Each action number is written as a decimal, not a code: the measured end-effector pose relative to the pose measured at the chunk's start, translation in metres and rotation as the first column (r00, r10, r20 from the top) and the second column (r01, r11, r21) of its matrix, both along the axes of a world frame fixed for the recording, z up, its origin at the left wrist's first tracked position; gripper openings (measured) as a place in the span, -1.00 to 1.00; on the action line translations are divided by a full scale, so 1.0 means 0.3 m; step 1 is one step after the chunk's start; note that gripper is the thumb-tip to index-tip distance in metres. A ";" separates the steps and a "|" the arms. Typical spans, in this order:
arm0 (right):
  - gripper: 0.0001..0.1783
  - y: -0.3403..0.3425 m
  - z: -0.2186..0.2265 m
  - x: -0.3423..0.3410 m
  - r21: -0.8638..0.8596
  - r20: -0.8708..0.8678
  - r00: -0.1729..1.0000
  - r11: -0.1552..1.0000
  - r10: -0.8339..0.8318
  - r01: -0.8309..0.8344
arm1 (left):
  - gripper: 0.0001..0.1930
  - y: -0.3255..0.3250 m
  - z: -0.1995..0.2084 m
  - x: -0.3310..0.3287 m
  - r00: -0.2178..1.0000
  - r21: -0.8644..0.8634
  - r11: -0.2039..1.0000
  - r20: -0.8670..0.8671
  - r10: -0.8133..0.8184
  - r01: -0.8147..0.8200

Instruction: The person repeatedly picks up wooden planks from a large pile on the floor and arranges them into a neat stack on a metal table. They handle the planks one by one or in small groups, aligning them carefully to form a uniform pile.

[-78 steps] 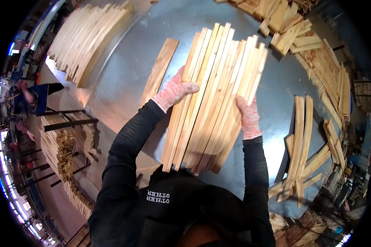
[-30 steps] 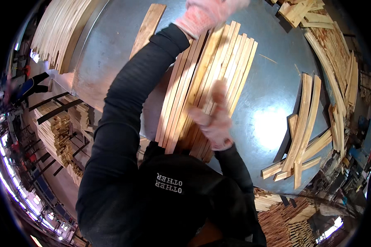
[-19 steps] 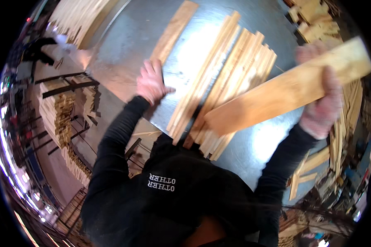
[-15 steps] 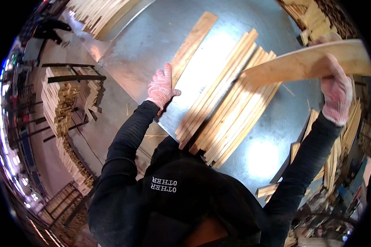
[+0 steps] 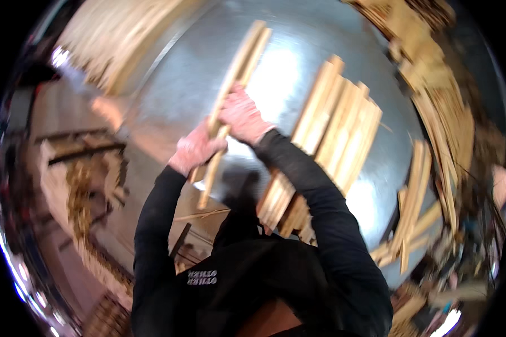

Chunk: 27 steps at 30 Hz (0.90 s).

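Observation:
Both my gloved hands grip a long pale wooden slat (image 5: 237, 72) that lies slanted over the left part of a grey metal table (image 5: 298, 39). My left hand (image 5: 194, 150) holds it low down and my right hand (image 5: 243, 115) holds it just above. To the right of them a row of similar wooden slats (image 5: 336, 121) lies side by side on the table, partly hidden by my right forearm in a black sleeve. The picture is blurred by motion.
A big stack of slats (image 5: 118, 45) lies at the far left of the table. Loose slats and offcuts (image 5: 416, 191) are heaped along the table's right edge. Racks with wood (image 5: 78, 185) stand on the floor to the left.
My right hand has come from the far right, where it held a wide board, over to the left. Both hands are now closed on one slat left of the row.

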State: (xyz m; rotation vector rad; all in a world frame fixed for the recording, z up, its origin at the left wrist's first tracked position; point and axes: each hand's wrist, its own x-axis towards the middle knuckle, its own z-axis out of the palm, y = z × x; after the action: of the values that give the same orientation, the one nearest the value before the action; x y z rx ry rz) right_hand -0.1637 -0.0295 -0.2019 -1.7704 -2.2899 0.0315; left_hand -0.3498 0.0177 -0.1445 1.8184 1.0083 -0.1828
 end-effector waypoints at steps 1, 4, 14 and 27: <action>-0.72 -0.035 0.003 -0.024 0.139 -0.137 0.986 0.984 -0.092 0.111 | -0.27 -0.047 0.002 0.008 0.999 0.267 0.963 0.028 -0.042 0.034; -0.51 -0.294 0.187 0.052 0.325 -0.635 0.729 0.767 -0.257 0.553 | -0.28 -0.070 -0.142 -0.053 0.969 0.393 0.919 -0.210 0.129 -0.037; -0.24 -1.260 -0.022 0.375 -0.712 -0.525 -0.314 0.205 -0.791 0.672 | -0.49 -0.031 -0.098 -0.045 0.999 0.229 0.973 -0.023 0.043 -0.037; -0.59 -0.890 0.741 0.611 -0.002 -0.323 0.654 0.692 -0.684 0.722 | -0.38 0.194 -0.199 -0.068 0.937 0.479 0.853 -0.348 -0.032 0.207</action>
State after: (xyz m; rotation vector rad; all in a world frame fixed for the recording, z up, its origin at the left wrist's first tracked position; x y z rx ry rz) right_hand 0.0196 -0.2964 0.0204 -2.2748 -1.2359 0.0113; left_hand -0.3702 0.0760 -0.2041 2.3996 1.2595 -0.3299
